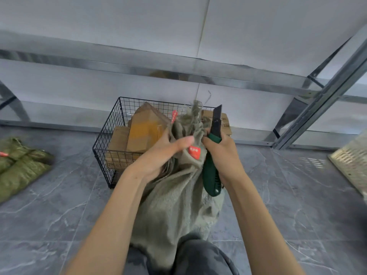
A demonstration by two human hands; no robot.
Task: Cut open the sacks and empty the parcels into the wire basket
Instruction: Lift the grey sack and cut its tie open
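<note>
A grey-green woven sack [174,205] stands on the floor in front of me, its neck bunched and tied, with red tags [195,152] on it. My left hand [164,151] grips the bunched neck. My right hand [222,153] holds a green-handled utility knife [212,165] upright beside the neck, black blade [216,116] extended and pointing up. Behind the sack is the black wire basket [111,135] with several brown cardboard parcels [143,132] inside.
Folded green sacks [17,167] lie on the grey tiled floor at the left. A metal shelf frame [317,100] runs along the white wall behind the basket. A perforated metal panel [351,165] lies at the right. My knee [200,255] is below the sack.
</note>
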